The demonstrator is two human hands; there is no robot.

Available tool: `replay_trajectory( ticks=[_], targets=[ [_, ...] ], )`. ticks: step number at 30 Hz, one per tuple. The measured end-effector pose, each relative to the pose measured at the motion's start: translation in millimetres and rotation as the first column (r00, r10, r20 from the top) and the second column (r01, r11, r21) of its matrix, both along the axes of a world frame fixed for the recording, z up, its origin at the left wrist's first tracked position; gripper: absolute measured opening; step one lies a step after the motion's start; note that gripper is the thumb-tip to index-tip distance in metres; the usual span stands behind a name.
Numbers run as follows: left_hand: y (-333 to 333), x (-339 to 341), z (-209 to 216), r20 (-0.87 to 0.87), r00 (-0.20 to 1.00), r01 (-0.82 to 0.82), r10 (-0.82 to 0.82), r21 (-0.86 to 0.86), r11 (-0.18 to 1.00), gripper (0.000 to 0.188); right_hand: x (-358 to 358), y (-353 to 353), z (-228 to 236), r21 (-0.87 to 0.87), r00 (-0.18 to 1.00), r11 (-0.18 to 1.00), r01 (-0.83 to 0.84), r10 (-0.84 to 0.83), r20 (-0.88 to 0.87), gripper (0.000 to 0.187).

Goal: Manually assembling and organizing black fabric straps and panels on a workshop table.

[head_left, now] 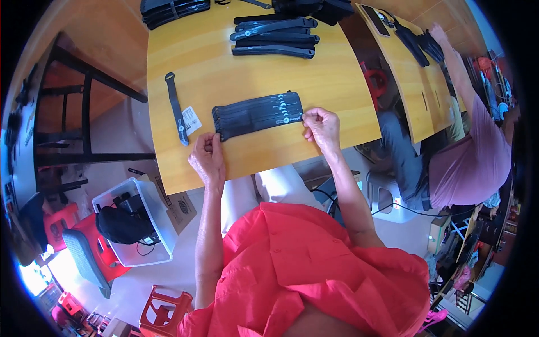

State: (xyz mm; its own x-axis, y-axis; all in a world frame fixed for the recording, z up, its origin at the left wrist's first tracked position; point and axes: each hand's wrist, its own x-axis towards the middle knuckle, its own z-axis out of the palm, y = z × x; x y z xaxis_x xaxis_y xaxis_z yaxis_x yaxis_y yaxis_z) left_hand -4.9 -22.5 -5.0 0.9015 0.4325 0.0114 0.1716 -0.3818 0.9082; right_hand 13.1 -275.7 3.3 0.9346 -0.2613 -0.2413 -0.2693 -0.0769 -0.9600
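Note:
A row of black straps, laid side by side and overlapping, lies on the yellow wooden table in front of me. Pale printing runs down their right ends. My left hand pinches the near left corner of the row. At the near right corner, the thumb and fingers of my right hand are closed on the straps' edge. One loose strap with a slotted end lies to the left, beside a small white printed label.
Bundled black straps lie farther back, with another stack at the far left. A white bin holding black items stands on the floor left, near a red stool. At right, a co-worker sits at another table.

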Motion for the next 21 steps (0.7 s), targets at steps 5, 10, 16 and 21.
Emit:
replay_trajectory(
  ticks=[5,10,16,21],
  targets=[
    [1.0,-1.3,-3.0,0.063,0.998,-0.007,0.007,0.0,1.0,0.01,-0.6,2.3,-1.0,-0.007,1.0,1.0,0.018,-0.018,-0.003,0.009],
    [-0.6,-0.1,-4.4,0.064,0.998,-0.003,0.004,-0.018,1.0,0.01,-1.5,0.0,-0.2,-0.035,0.999,0.999,0.037,-0.037,-0.014,0.007],
    [0.3,-0.6,-6.1,0.03,0.999,-0.01,0.012,-0.076,0.997,0.009,0.3,1.5,2.0,-0.01,1.0,1.0,0.022,-0.022,-0.012,0.008],
    [-1.6,0.6,-3.9,0.04,0.999,0.002,0.0,-0.054,0.999,0.009,0.2,1.1,1.7,-0.022,1.0,1.0,0.02,-0.021,-0.006,0.008]
  ],
)
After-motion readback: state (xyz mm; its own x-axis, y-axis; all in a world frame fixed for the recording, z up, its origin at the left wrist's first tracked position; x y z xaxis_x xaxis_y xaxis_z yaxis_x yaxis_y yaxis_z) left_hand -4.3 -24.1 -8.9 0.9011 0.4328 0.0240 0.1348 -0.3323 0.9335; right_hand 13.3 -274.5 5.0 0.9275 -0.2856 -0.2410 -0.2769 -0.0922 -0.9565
